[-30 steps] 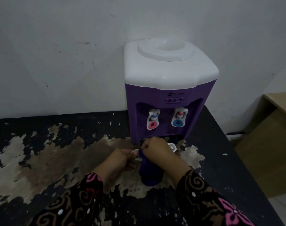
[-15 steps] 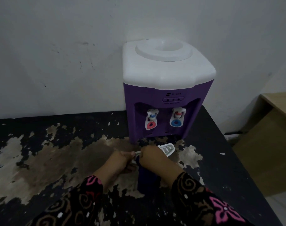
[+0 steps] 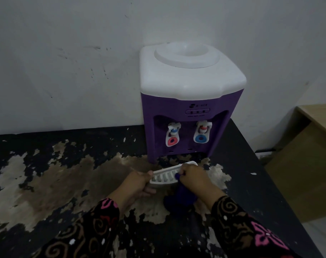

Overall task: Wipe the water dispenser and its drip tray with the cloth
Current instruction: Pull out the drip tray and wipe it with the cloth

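Note:
A purple water dispenser (image 3: 188, 108) with a white top stands against the wall, with a red tap and a blue tap in its front recess. Its white slotted drip tray (image 3: 165, 176) is out of the dispenser, held just above the table in front of it. My left hand (image 3: 138, 185) grips the tray's left end. My right hand (image 3: 193, 178) presses a dark blue cloth (image 3: 180, 199) onto the tray's right part; the rest of the cloth hangs down to the table.
The black table (image 3: 251, 183) has large patches of peeled, worn surface. Its right edge drops to the floor, where a light wooden cabinet (image 3: 307, 164) stands. A white wall is behind the dispenser.
The drip tray has come out further from under the dispenser and more of its slotted top shows. My right hand with the cloth has shifted to its right part.

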`<state>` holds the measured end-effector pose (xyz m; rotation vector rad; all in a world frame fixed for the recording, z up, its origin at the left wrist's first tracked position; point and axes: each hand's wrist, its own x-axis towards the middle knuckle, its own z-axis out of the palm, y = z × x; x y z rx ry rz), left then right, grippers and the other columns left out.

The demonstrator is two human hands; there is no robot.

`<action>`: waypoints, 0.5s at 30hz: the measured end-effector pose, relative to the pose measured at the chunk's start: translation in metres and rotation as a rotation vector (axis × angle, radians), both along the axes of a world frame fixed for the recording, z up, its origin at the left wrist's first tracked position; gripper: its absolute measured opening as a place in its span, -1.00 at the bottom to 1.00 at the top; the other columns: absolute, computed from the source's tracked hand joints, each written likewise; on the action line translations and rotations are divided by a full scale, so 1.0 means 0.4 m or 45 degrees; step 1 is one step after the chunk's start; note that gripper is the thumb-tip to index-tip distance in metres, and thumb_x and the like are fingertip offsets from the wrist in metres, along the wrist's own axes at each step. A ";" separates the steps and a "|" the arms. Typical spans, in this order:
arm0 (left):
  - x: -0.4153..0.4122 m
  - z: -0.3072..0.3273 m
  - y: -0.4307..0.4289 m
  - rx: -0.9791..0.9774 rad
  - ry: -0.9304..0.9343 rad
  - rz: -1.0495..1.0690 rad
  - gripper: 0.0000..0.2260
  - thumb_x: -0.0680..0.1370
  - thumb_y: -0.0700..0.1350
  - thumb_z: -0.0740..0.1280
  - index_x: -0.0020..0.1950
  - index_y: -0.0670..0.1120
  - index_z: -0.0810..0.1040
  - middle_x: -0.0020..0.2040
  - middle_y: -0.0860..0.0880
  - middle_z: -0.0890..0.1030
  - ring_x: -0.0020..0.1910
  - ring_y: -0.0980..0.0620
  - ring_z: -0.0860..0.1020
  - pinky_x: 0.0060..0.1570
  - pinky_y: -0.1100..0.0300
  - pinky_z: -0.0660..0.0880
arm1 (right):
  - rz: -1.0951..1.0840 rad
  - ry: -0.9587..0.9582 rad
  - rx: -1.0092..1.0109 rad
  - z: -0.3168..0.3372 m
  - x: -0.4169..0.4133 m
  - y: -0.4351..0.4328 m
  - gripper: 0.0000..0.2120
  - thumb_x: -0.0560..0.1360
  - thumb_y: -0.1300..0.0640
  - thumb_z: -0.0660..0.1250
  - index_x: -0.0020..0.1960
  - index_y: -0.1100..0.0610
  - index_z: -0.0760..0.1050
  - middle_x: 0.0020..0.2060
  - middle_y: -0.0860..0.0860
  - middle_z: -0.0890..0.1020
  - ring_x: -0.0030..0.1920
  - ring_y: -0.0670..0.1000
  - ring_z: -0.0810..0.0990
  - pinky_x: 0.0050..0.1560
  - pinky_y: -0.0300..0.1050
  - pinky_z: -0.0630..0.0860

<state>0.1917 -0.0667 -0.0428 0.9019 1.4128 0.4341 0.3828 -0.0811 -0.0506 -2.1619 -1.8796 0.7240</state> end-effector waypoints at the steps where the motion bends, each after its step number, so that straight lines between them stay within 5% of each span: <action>1: 0.000 -0.001 0.001 0.008 -0.002 0.004 -0.82 0.60 -0.03 0.19 -0.01 -0.11 0.49 -0.15 -0.13 0.63 -0.29 -0.03 0.62 -0.20 0.12 0.56 | -0.066 -0.031 -0.003 -0.001 0.026 0.002 -0.84 0.49 0.14 0.24 0.01 0.17 0.52 0.00 0.13 0.64 0.03 0.12 0.58 -0.05 -0.18 0.46; 7: -0.002 0.002 0.006 0.034 0.024 -0.045 -0.80 0.60 -0.02 0.19 -0.02 -0.11 0.53 -0.15 -0.12 0.64 -0.27 -0.04 0.63 -0.23 0.14 0.55 | 0.052 -0.217 0.020 -0.001 -0.011 0.013 -0.79 0.49 0.20 0.17 0.01 0.21 0.54 -0.02 0.13 0.65 -0.02 0.12 0.60 -0.01 -0.12 0.47; 15: -0.001 0.003 0.007 0.073 0.013 -0.064 -0.76 0.59 -0.03 0.20 0.04 -0.17 0.56 -0.19 -0.12 0.65 -0.27 -0.05 0.62 -0.15 0.11 0.55 | -0.022 -0.101 -0.154 0.022 0.010 0.027 -0.79 0.44 0.15 0.28 -0.01 0.22 0.59 0.01 0.11 0.65 0.05 0.07 0.57 0.03 -0.11 0.52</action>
